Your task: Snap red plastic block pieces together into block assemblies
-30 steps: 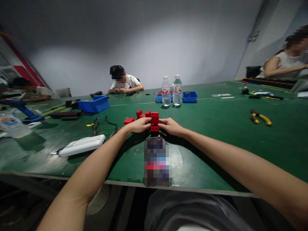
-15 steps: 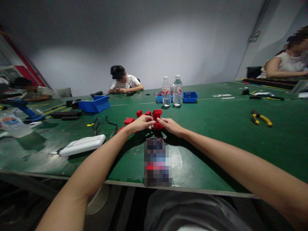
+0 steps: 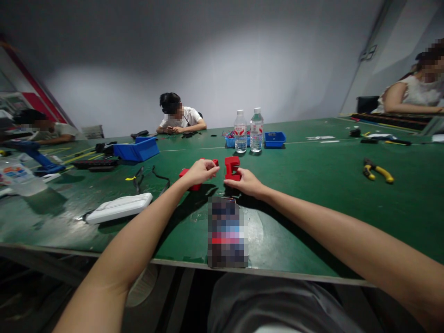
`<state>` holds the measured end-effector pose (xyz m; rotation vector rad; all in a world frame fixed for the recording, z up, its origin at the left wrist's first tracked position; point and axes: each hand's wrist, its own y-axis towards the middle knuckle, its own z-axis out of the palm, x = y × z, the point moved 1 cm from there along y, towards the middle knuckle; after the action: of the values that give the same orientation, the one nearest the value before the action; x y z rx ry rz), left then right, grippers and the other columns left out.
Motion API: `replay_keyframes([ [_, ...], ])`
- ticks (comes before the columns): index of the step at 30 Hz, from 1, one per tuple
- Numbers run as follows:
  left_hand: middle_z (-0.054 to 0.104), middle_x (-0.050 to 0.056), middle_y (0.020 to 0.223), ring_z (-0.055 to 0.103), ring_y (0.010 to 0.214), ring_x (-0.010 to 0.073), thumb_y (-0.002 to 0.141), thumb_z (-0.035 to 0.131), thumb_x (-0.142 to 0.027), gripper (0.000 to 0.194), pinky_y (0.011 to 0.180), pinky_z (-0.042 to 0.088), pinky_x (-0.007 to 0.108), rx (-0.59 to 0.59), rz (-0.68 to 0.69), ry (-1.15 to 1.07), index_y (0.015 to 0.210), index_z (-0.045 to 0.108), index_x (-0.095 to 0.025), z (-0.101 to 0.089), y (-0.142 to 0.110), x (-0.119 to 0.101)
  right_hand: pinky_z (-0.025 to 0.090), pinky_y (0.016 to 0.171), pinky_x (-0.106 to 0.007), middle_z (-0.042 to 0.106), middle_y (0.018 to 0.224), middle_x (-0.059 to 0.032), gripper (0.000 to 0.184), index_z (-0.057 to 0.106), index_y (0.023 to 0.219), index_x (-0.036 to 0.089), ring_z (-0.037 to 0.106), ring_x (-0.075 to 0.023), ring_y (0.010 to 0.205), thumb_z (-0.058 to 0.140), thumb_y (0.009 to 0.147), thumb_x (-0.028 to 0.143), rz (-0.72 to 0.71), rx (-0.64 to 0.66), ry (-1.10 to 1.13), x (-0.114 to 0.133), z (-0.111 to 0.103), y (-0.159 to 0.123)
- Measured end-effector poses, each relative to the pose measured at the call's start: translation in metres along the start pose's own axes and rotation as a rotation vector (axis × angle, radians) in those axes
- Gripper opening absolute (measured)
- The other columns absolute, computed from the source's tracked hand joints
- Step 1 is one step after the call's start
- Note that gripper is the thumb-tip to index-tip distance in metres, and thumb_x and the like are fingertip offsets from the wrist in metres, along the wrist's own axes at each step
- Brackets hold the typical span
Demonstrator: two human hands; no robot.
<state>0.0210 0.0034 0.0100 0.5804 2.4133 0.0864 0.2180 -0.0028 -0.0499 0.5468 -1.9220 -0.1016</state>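
Red notched block gripped at frame centre

Green surface spans the frame — blue bin left of centre. Right hand clasps the block's lower end; left hand is beside red pieces — cannot tell whether its grip holds anything.

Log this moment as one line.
right hand: holds red block | left hand: apart from it, grip unclear, near other red pieces | nearby: yellow-handled pliers at right
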Motion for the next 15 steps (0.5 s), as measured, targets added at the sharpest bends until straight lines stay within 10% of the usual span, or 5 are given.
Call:
replay_keyframes([
  [5,0.071,0.013,0.097,0.064,0.09,0.0271,0.079,0.059,-0.051,0.033,0.074,0.045,0.031,-0.083,-0.284,0.63,0.086,0.065,-0.019,-0.036,-0.005,0.026,0.047,0.065,-0.027,0.071,0.088,-0.0078,0.035,0.064,0.096,0.014,0.062,-0.0157,0.07,0.074,0.069,0.035,0.07,-0.128,-0.178,0.008,-0.001,-0.004],
  [15,0.07,0.008,0.089,0.062,0.075,0.0193,0.073,0.065,-0.037,0.023,0.062,0.041,0.024,0.053,-0.314,0.557,0.087,0.064,-0.019,-0.04,0.0,0.058,0.036,0.056,-0.024,0.066,0.074,-0.0031,0.017,0.062,0.073,0.017,0.053,-0.0126,0.06,0.068,0.068,0.032,-0.065,-0.136,-0.395,0.016,0.005,-0.012],
])
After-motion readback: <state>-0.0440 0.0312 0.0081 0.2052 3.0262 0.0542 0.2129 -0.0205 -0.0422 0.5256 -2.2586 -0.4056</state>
